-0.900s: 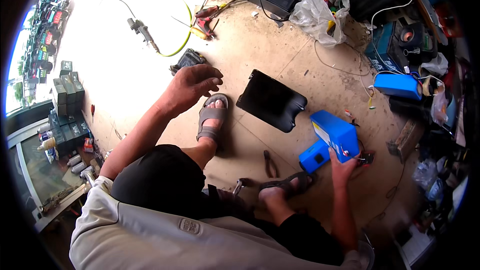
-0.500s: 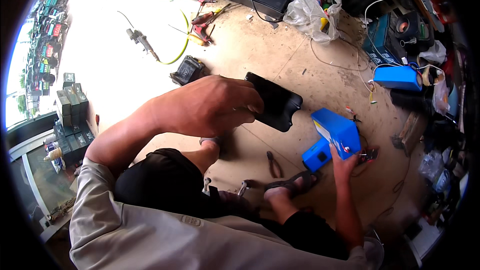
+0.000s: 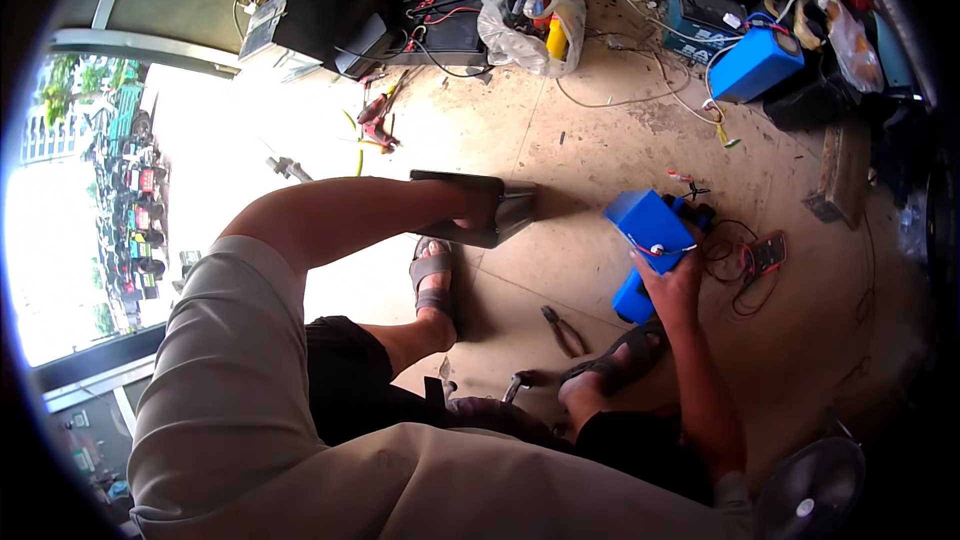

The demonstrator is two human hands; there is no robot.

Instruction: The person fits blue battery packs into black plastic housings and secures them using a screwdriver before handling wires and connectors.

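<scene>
Near the centre, the left hand is closed on a black tray, which is tilted and seems raised off the floor; its fingertips are lost in shadow, but the grip is probably pinched at the side wall, since thin plastic gives an easy edge to grasp.

At three o'clock, the right hand is part-open, cupped around the wired end of a blue pack, likely to keep that block from tipping. A second blue box sits below it at six o'clock; whether it bears weight I cannot tell.

The red meter lies at the pack's three o'clock, and pliers at seven, both presumably within easy reach.
</scene>
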